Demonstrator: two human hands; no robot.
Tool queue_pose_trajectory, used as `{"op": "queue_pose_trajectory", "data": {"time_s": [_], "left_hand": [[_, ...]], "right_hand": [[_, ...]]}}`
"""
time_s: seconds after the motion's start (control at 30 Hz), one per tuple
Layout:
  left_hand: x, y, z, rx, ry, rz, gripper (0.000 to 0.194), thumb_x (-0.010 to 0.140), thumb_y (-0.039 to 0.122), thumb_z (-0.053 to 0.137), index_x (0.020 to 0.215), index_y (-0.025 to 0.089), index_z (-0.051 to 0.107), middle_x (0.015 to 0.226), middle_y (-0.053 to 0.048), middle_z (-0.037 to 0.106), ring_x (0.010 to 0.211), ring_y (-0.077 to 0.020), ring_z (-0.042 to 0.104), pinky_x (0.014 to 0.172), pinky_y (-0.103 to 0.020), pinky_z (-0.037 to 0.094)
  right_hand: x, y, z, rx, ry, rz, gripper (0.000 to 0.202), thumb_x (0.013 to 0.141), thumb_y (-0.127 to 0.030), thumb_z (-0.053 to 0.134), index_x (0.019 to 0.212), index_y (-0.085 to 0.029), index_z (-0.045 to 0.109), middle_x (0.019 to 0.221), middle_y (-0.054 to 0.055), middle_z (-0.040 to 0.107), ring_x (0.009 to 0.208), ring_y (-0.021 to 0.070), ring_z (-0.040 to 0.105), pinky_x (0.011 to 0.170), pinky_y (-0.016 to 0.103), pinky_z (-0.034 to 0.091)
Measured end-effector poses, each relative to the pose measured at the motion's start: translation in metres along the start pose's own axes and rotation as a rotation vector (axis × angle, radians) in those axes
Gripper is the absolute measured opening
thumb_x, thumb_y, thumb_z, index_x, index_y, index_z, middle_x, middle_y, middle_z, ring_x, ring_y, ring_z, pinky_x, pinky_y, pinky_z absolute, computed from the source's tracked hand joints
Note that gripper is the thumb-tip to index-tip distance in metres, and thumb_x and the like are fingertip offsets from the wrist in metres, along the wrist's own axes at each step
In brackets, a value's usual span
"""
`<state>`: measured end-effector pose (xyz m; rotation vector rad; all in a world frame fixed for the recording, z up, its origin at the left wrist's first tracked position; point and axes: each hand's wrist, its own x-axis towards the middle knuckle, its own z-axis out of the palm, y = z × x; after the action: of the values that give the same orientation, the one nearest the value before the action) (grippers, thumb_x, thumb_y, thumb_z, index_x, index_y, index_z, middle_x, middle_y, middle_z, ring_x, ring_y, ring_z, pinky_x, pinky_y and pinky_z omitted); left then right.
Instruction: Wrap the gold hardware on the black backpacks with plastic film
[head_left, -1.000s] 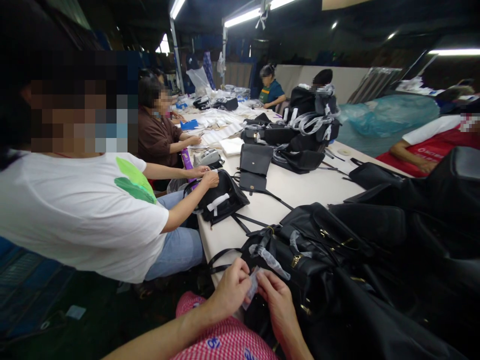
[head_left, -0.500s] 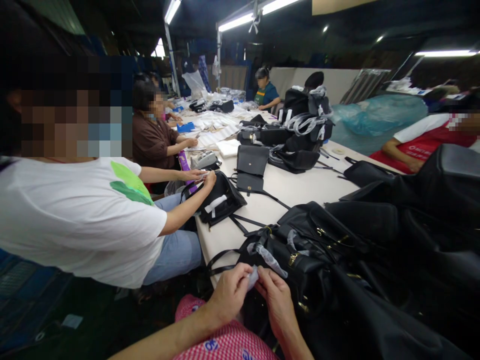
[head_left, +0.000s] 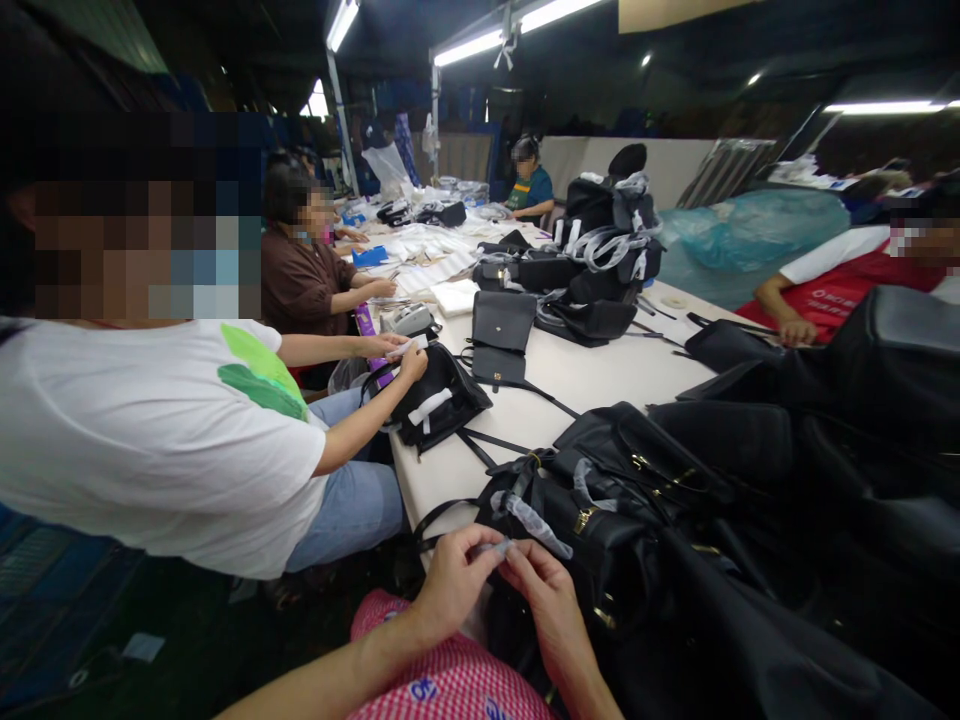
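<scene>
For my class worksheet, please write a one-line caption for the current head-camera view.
The left hand and right hand pinch a small translucent piece beside black bags piled at a pale table.

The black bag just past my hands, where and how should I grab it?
Probably by its strap loop, coming from the left: it curves out from the black bag over the pale table, leaving a gap to hook into. Your left hand is nearest, though it pinches translucent film.

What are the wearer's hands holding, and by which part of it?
A small translucent piece, perhaps plastic film: the left hand pinches one side, the right hand the opposite side.
</scene>
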<state>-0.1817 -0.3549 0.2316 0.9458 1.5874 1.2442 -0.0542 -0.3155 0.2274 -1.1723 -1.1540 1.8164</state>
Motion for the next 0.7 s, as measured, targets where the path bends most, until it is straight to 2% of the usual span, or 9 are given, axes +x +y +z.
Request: {"op": "queue_pose_trajectory", "data": {"time_s": [0.1, 0.2, 0.47, 0.6, 0.7], "left_hand": [[0.004, -0.006, 0.0, -0.096, -0.011, -0.079, 0.011, 0.07, 0.021, 0.062, 0.078, 0.015, 0.067, 0.075, -0.003, 0.067, 0.073, -0.0174, 0.059, 0.071, -0.028, 0.046], [0.005, -0.01, 0.001, -0.121, -0.005, -0.096, 0.007, 0.068, 0.021, 0.063, 0.071, 0.016, 0.06, 0.067, 0.001, 0.059, 0.066, -0.0144, 0.053, 0.064, -0.025, 0.042], [-0.001, 0.001, -0.001, 0.028, 0.027, -0.003, 0.011, 0.072, 0.026, 0.059, 0.064, 0.018, 0.058, 0.064, 0.002, 0.057, 0.065, -0.0147, 0.049, 0.064, -0.026, 0.039], [0.0, 0.0, 0.0, -0.013, -0.025, 0.014, 0.016, 0.075, 0.031, 0.059, 0.066, 0.017, 0.059, 0.066, 0.001, 0.057, 0.068, -0.015, 0.05, 0.065, -0.026, 0.038], [0.003, -0.004, 0.002, -0.151, -0.113, -0.059, 0.02, 0.07, 0.034, 0.064, 0.065, 0.017, 0.056, 0.063, 0.002, 0.054, 0.063, -0.0132, 0.048, 0.062, -0.025, 0.037]], "right_hand": [[0.001, -0.001, 0.002, -0.031, 0.045, -0.023, 0.035, 0.067, -0.052, 0.075, 0.067, -0.017, 0.067, 0.064, 0.0, 0.06, 0.064, 0.0159, 0.051, 0.063, 0.028, 0.044], [0.002, -0.001, 0.004, -0.058, 0.104, -0.043, 0.036, 0.063, -0.052, 0.076, 0.062, -0.018, 0.064, 0.06, -0.002, 0.056, 0.062, 0.0152, 0.048, 0.061, 0.028, 0.042], [-0.003, -0.008, 0.007, -0.136, 0.155, -0.042, 0.033, 0.063, -0.051, 0.075, 0.07, -0.018, 0.074, 0.072, 0.004, 0.071, 0.075, 0.0229, 0.059, 0.076, 0.034, 0.044], [-0.006, -0.01, 0.007, -0.046, 0.125, -0.009, 0.034, 0.063, -0.05, 0.076, 0.076, -0.018, 0.075, 0.076, 0.004, 0.072, 0.08, 0.0239, 0.061, 0.08, 0.035, 0.046], [-0.005, -0.01, 0.005, 0.005, 0.096, -0.006, 0.03, 0.066, -0.047, 0.075, 0.076, -0.019, 0.075, 0.082, 0.004, 0.073, 0.086, 0.023, 0.061, 0.083, 0.033, 0.045]]}}
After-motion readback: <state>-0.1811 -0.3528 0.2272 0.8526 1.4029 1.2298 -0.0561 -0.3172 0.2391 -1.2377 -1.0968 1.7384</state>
